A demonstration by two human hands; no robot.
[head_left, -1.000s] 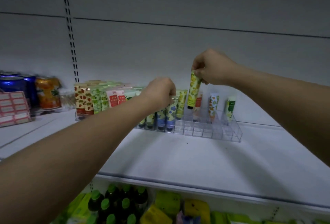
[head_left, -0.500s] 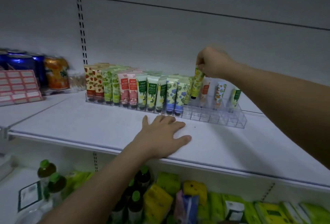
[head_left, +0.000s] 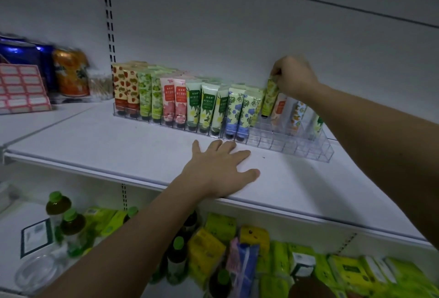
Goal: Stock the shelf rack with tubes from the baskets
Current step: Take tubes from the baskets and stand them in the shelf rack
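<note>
The left hand (head_left: 219, 169) lies flat with fingers spread on the white shelf (head_left: 95, 145), as it did half a second ago; a second ago it was raised at the front row of tubes. The right hand (head_left: 293, 77) still pinches the crimped top of the yellow-green tube (head_left: 269, 98), which now sits lower and further right than before, its black cap down among the back cells of the clear rack (head_left: 294, 148), just right of the blue-flowered tubes (head_left: 240, 112).

Labels are too blurred to read: the pink tubes (head_left: 174, 100) carry a red panel and the white-and-green tubes (head_left: 200, 105) a dark green panel, both with small pale characters that cannot be made out. The strawberry-print tubes (head_left: 126, 86) and green-print tubes (head_left: 149, 96) fill the rack's left end. To the right of the held tube stand an orange-labelled tube (head_left: 279, 107) and an orange-fruit tube (head_left: 298, 113); the front cells there hold nothing.

Left of the rack (past the slotted upright) stand blue cans (head_left: 26, 53), an orange can (head_left: 71, 72) and a sheet of red-bordered stickers (head_left: 22, 88). On the lower shelf are green-capped bottles (head_left: 61, 210) and yellow and green packets (head_left: 213, 233). The right forearm crosses in front of the rack's right end, hiding part of it.
</note>
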